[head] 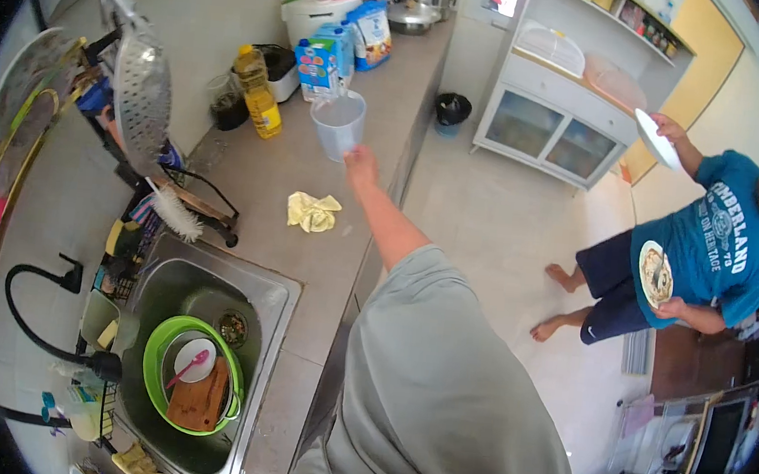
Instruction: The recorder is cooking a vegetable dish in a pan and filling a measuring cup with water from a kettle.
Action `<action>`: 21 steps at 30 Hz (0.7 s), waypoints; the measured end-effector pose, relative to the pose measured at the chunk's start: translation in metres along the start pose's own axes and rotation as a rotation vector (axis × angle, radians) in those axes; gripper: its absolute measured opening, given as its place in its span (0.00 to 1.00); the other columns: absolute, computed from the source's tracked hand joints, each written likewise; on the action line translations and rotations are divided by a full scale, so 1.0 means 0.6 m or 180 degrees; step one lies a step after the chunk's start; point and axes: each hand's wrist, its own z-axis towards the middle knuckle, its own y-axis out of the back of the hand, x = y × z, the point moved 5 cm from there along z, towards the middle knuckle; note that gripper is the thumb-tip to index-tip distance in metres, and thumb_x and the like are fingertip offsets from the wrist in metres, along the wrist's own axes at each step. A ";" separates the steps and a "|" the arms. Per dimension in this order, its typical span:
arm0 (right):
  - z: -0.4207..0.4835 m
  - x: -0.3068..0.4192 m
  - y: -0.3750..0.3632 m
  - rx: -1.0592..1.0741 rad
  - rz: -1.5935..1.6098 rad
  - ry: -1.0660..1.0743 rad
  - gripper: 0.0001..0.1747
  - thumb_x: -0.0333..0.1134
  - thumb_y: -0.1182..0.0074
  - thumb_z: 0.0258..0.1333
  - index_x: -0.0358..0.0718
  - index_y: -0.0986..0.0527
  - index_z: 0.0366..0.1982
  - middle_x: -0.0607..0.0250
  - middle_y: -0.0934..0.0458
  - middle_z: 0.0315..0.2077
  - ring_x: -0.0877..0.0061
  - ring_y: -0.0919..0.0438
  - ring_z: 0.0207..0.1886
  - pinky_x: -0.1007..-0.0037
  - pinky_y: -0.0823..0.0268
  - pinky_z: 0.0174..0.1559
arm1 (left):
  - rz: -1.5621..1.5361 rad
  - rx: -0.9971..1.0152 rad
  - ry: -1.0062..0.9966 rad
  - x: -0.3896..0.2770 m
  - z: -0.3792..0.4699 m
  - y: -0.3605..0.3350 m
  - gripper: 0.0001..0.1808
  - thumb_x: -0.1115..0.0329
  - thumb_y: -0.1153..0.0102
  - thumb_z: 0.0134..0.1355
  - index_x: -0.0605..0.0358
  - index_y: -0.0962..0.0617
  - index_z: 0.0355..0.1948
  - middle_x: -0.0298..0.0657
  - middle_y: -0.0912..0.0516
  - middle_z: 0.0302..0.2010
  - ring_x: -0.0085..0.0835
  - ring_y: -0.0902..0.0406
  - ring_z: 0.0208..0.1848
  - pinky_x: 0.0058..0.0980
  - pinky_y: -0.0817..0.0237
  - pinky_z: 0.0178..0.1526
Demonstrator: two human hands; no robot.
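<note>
My right hand point(362, 165) reaches out over the counter, its fingers closed at the near side of a translucent plastic jug point(337, 123), where a handle would be hidden by them. The jug looks empty. A crumpled pale yellow cloth point(313, 212) lies on the counter below the hand. Beyond the jug stand a juice carton point(316, 70) and a yellow bottle of cooking oil point(258, 92). My left hand is out of view. In the steel sink point(281, 296) a green basin point(152, 352) holds a wooden cutting board point(197, 398), a white bowl point(193, 356) and a pink utensil point(187, 371).
A black faucet point(34, 334) and a dish rack with a perforated metal skimmer point(140, 90) line the wall. On the right, a person point(708, 234) stands barefoot with a plate of food point(655, 274) and a white plate point(658, 139). A bin point(452, 112) stands near a white cabinet point(549, 116).
</note>
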 end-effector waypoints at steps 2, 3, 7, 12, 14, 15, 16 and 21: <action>0.005 -0.011 -0.013 0.0369 -0.0101 0.0112 0.37 0.36 0.38 0.47 0.40 0.41 0.58 0.44 0.29 0.50 0.55 0.28 0.54 0.61 0.37 0.55 | -0.0023 0.0074 0.0052 -0.004 0.007 -0.007 0.29 0.57 0.49 0.64 0.62 0.38 0.60 0.50 0.34 0.58 0.40 0.34 0.57 0.36 0.35 0.56; -0.011 -0.001 -0.017 0.0378 -0.0097 0.0086 0.37 0.36 0.38 0.47 0.40 0.41 0.58 0.44 0.29 0.50 0.55 0.28 0.54 0.61 0.37 0.55 | -0.0030 0.0054 0.0070 -0.006 0.006 -0.006 0.29 0.57 0.49 0.64 0.62 0.38 0.60 0.50 0.33 0.58 0.40 0.34 0.57 0.36 0.35 0.56; -0.055 0.005 -0.033 0.0491 0.0755 0.0070 0.27 0.32 0.42 0.50 0.39 0.35 0.53 0.50 0.27 0.47 0.61 0.27 0.51 0.64 0.36 0.52 | -0.0126 0.0094 0.0089 -0.019 0.020 -0.009 0.28 0.57 0.49 0.63 0.62 0.36 0.59 0.50 0.32 0.57 0.40 0.33 0.56 0.36 0.35 0.56; -0.087 0.027 -0.037 0.1086 0.1413 0.0028 0.17 0.29 0.46 0.54 0.37 0.32 0.47 0.67 0.27 0.37 0.78 0.28 0.40 0.73 0.35 0.43 | -0.0254 -0.0003 0.0094 -0.043 0.018 0.020 0.26 0.58 0.48 0.63 0.63 0.34 0.57 0.50 0.31 0.56 0.39 0.33 0.55 0.35 0.35 0.56; -0.122 0.067 -0.017 0.1143 0.0785 0.0589 0.17 0.28 0.48 0.56 0.36 0.32 0.48 0.69 0.27 0.37 0.81 0.29 0.40 0.75 0.36 0.43 | -0.0318 -0.0085 0.0091 -0.050 0.012 0.040 0.25 0.59 0.48 0.63 0.63 0.33 0.56 0.49 0.31 0.55 0.39 0.33 0.55 0.35 0.35 0.57; -0.134 0.072 -0.016 0.1146 0.0796 0.0599 0.17 0.28 0.48 0.56 0.36 0.32 0.48 0.69 0.27 0.37 0.81 0.29 0.40 0.75 0.36 0.43 | -0.0355 -0.0113 0.0091 -0.053 0.010 0.049 0.25 0.59 0.48 0.63 0.63 0.33 0.56 0.49 0.30 0.55 0.39 0.33 0.55 0.35 0.35 0.57; -0.149 0.081 -0.015 0.1177 0.0930 0.0819 0.16 0.29 0.49 0.57 0.36 0.32 0.48 0.69 0.28 0.36 0.82 0.28 0.40 0.75 0.36 0.44 | -0.0393 -0.0139 0.0092 -0.055 0.008 0.060 0.24 0.59 0.48 0.63 0.63 0.32 0.56 0.49 0.30 0.55 0.39 0.33 0.55 0.35 0.35 0.57; -0.327 0.168 0.008 0.1628 0.1655 0.1413 0.14 0.34 0.53 0.63 0.37 0.32 0.48 0.70 0.27 0.33 0.82 0.26 0.43 0.75 0.34 0.47 | -0.0615 -0.0383 0.0113 -0.064 -0.032 0.145 0.23 0.60 0.48 0.63 0.63 0.30 0.54 0.49 0.29 0.54 0.39 0.33 0.54 0.35 0.35 0.57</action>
